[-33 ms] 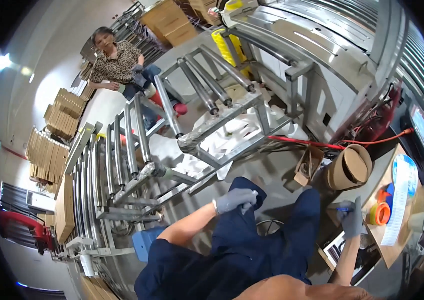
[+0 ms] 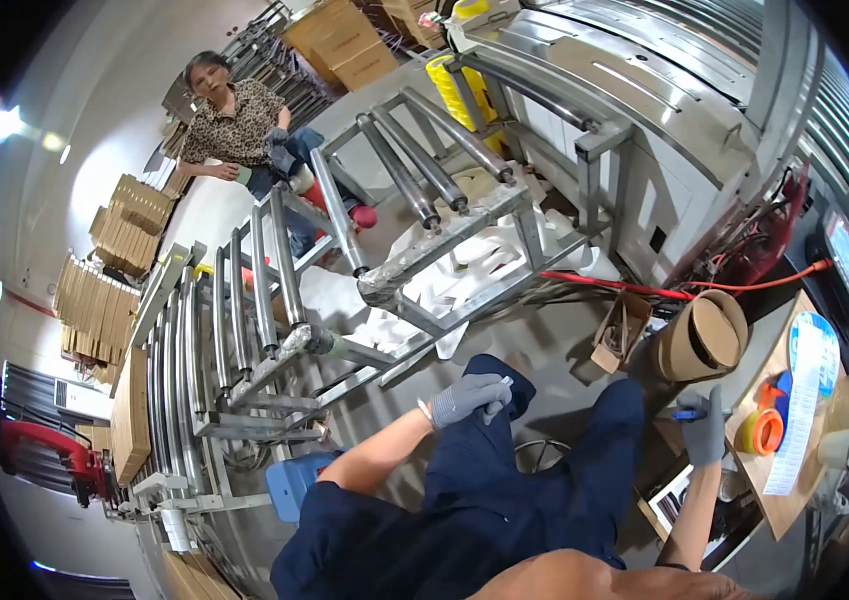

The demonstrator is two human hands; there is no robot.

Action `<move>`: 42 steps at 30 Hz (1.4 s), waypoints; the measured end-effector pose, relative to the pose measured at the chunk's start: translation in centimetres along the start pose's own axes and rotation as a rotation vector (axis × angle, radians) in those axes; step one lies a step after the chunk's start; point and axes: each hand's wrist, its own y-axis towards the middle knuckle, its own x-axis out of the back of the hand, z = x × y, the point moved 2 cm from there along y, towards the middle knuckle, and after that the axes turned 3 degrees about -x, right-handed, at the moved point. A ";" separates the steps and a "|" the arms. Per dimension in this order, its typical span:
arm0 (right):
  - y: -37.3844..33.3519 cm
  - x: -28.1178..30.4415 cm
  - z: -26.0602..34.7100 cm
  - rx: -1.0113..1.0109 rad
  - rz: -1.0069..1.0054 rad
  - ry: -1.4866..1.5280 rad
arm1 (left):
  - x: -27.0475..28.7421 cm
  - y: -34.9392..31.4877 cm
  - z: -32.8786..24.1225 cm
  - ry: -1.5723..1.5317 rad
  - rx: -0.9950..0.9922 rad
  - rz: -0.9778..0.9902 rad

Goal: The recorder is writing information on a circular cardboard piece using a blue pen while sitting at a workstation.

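Observation:
My left hand (image 2: pixel 469 399), in a grey knitted glove, rests on my left knee with its fingers curled closed. A small whitish piece (image 2: pixel 508 381) shows at its fingertips, too small to name. My right hand (image 2: pixel 705 428), gloved the same way, is held out to the right beside the work table's edge. Its fingers are closed round a blue pen (image 2: pixel 685 414), thumb raised. Just right of that hand, an orange tape roll (image 2: pixel 762 432) and a long printed paper strip (image 2: pixel 796 420) lie on the wooden tabletop (image 2: pixel 771 500).
Ahead stands a metal roller conveyor frame (image 2: pixel 415 312) with white sheeting under it. A cardboard drum (image 2: pixel 702 337) and a small open carton (image 2: pixel 617 335) sit right of my knees. A seated person (image 2: pixel 235 130) is beyond the rollers. A red cable (image 2: pixel 615 286) runs toward the machine.

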 end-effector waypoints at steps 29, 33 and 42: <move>26.1 11.9 -10.5 -0.242 -0.329 0.507 | -2.5 -3.0 4.6 -0.468 0.015 -0.284; 17.8 7.1 -9.5 -0.355 -0.089 0.470 | -1.8 -5.3 6.8 -0.526 -0.216 -0.383; -9.7 -8.5 -2.3 -0.318 0.385 0.098 | -1.4 -10.8 8.2 -0.654 -0.419 -0.406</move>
